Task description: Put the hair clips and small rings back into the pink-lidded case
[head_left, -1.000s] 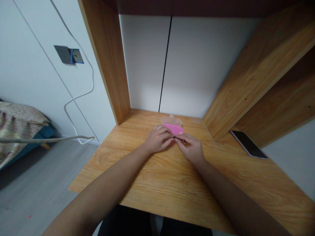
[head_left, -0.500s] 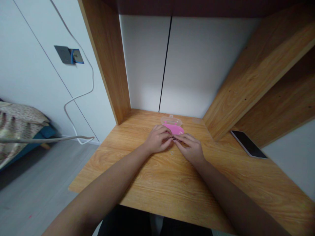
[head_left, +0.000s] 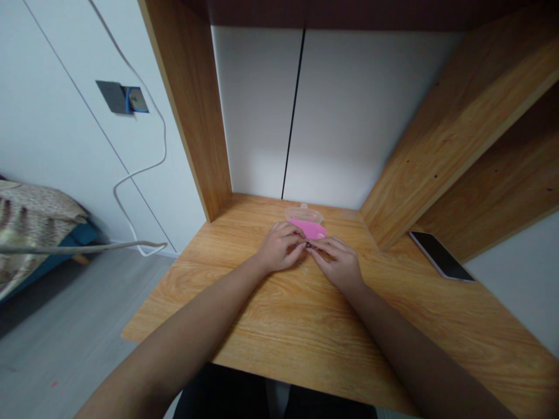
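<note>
My left hand (head_left: 283,247) and my right hand (head_left: 336,260) meet over the middle of the desk, fingertips pinched together. Between them is a tiny dark piece (head_left: 308,245), too small to name and partly covered by the fingers. Just beyond the fingertips lies a flat pink oval piece (head_left: 309,228) with small white marks at its right end; my left fingers overlap its near edge. Behind it is a clear plastic container (head_left: 315,215). A few tiny clear bits (head_left: 305,270) lie on the wood below my hands.
The wooden desk (head_left: 279,326) has upright side panels and a white back wall. A phone (head_left: 441,256) lies at the right by a panel. On the left, a white cable (head_left: 165,139) hangs past an open wall socket (head_left: 137,99). A blanket (head_left: 37,221) covers furniture at far left.
Both hands stay in almost the same place. The fingertips have shifted very slightly, and a little more of the dark piece shows between them.
</note>
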Demonstrator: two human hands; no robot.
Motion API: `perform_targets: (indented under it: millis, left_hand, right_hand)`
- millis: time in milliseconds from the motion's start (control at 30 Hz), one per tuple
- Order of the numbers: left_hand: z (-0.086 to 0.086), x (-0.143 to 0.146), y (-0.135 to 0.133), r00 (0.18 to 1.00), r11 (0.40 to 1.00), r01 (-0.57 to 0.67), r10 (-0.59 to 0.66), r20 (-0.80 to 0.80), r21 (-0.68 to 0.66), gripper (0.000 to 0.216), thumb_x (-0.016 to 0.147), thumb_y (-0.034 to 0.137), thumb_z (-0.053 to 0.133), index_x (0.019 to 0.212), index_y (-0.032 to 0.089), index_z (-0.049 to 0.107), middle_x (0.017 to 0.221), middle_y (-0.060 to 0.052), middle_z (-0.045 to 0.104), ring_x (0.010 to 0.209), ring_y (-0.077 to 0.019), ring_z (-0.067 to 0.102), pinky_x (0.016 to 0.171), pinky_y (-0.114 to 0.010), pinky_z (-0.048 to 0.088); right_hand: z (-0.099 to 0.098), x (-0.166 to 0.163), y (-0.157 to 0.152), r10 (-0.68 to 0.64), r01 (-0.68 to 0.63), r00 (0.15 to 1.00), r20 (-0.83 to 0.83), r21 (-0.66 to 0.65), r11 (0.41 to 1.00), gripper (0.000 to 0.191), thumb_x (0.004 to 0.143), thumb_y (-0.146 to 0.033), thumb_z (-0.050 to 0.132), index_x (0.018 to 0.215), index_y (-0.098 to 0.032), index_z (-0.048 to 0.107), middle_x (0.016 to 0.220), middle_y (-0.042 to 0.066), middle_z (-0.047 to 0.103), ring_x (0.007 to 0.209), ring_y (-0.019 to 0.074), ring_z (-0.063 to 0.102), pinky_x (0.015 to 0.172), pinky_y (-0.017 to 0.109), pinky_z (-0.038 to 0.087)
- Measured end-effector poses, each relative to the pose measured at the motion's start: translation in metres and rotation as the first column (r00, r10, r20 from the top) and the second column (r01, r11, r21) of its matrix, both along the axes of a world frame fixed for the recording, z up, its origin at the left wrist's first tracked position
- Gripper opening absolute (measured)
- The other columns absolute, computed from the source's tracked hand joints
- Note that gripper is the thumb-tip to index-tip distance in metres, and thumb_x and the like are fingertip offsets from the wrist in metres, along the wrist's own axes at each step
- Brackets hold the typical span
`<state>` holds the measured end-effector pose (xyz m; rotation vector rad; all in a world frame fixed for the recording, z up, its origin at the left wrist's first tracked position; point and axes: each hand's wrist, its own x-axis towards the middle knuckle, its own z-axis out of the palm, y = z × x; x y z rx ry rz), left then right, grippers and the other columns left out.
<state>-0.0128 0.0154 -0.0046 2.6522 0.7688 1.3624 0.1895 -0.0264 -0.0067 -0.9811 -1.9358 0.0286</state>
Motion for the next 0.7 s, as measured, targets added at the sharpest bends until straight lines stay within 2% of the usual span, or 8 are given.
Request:
perform_targets:
  millis: [300,467,567,700]
  left_hand:
    - [0.0,-0.001,0.0,1.0,1.0,0.013,-0.013,-0.018,0.005,0.022,0.093,0.029,0.053,0.093,0.019,0.072,0.102,-0.009,0.07,0.1,-0.0218,0.06,0.092,-0.041,0.045]
    - [-0.003,-0.002,0.002,0.997,0.997,-0.075,0.075,0.001,0.008,0.02,0.092,0.029,0.054,0.097,0.02,0.071,0.104,-0.009,0.069,0.102,-0.0229,0.059,0.093,-0.042,0.045]
    - [-0.005,-0.001,0.004,0.987,0.987,-0.159,0.16,0.034,-0.007,0.022,0.091,0.033,0.059,0.105,0.022,0.071,0.117,-0.01,0.066,0.113,-0.0254,0.056,0.099,-0.045,0.044]
    - [-0.009,-0.002,0.01,0.973,0.97,-0.231,0.232,0.016,-0.072,0.042,0.085,0.041,0.069,0.123,0.025,0.065,0.135,-0.012,0.056,0.127,-0.0292,0.05,0.107,-0.051,0.04]
  right_hand:
    - [0.002,-0.002,-0.001,0.011,-0.009,0.999,-0.047,0.048,0.999,0.016,0.087,-0.025,0.069,0.102,-0.029,0.075,0.098,0.002,0.077,0.089,0.0207,0.07,0.086,0.039,0.056]
    - [0.002,-0.002,0.001,-0.131,0.131,0.982,-0.138,-0.009,0.991,0.01,0.085,-0.028,0.069,0.094,-0.025,0.075,0.088,0.004,0.075,0.08,0.021,0.068,0.076,0.037,0.055]
    - [0.001,0.0,0.005,-0.225,0.221,0.947,-0.23,-0.043,0.974,0.011,0.086,-0.03,0.068,0.09,-0.023,0.075,0.088,0.005,0.072,0.08,0.0207,0.066,0.07,0.035,0.053]
    - [-0.002,0.005,0.012,-0.317,0.31,0.894,-0.317,-0.075,0.948,0.017,0.085,-0.035,0.069,0.091,-0.02,0.075,0.095,0.007,0.068,0.087,0.0216,0.064,0.066,0.033,0.05]
